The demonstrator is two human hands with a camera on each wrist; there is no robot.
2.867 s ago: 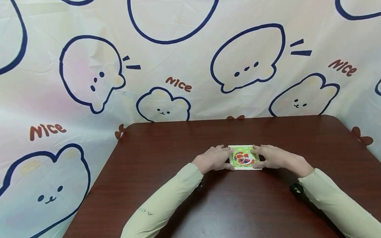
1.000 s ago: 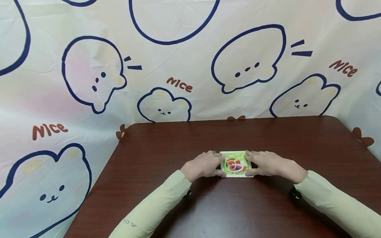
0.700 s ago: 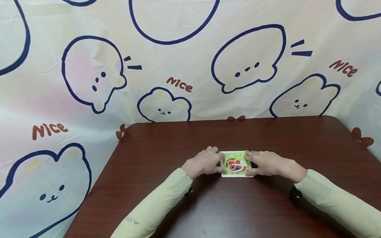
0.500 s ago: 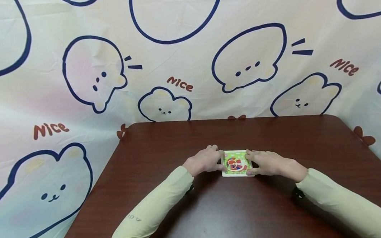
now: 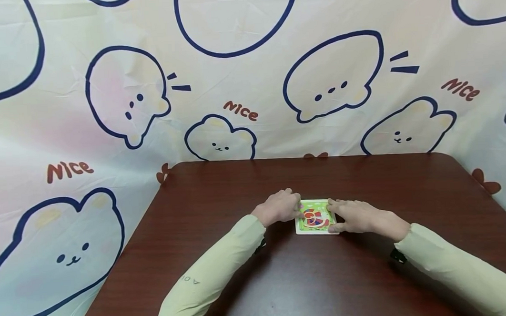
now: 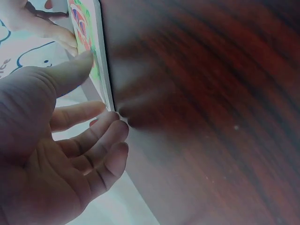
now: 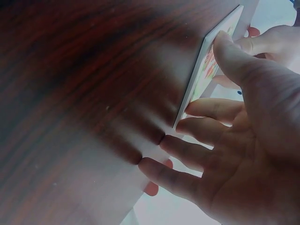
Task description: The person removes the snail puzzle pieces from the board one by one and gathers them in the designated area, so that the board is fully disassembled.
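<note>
A small square picture board (image 5: pixel 315 223) with a white border and a green, red and blue print lies flat on the table. At its left side my left hand (image 5: pixel 280 206) touches it near the far corner; in the left wrist view the thumb (image 6: pixel 77 70) is over the printed face and the other fingers bend loosely by the corner. My right hand (image 5: pixel 359 216) rests along the right side, thumb at the near corner and forefinger at the far one. Its fingers (image 7: pixel 176 180) reach out nearly straight to the tabletop in the right wrist view.
The dark brown wooden table (image 5: pixel 237 187) extends around the board. Behind it and at both sides hangs a pale cloth (image 5: pixel 264 43) printed with blue bear outlines and the word "Nice". A black wrist device (image 5: pixel 398 255) shows beneath the right sleeve.
The board slid slightly nearer and to the left early on, with both hands at its sides. Since then my left hand has shifted up and rightward to the far left corner; the right hand stays.
</note>
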